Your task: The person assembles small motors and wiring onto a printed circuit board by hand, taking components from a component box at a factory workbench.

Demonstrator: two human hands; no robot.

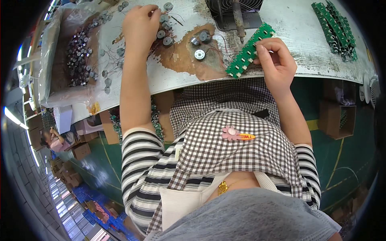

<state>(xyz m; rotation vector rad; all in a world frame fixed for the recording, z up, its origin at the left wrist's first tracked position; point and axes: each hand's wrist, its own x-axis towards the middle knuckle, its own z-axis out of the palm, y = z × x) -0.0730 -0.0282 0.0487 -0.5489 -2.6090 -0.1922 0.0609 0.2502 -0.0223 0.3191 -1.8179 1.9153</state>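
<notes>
My right hand pinches the upper part of a long green circuit board strip that slants across the table's near edge and carries small pale connectors. My left hand reaches to the far left part of the table, fingers curled, among small round metal motors with thin wires. What its fingertips hold, if anything, is hidden. Between the hands lie a few more motors, one showing a white face. Red wires trail from them towards the board.
A metal rod, like a soldering iron, points down just beyond the board, before a black fan. At the left is a plastic-lined box full of motors. Several green boards are stacked at far right. Another person sits at far left.
</notes>
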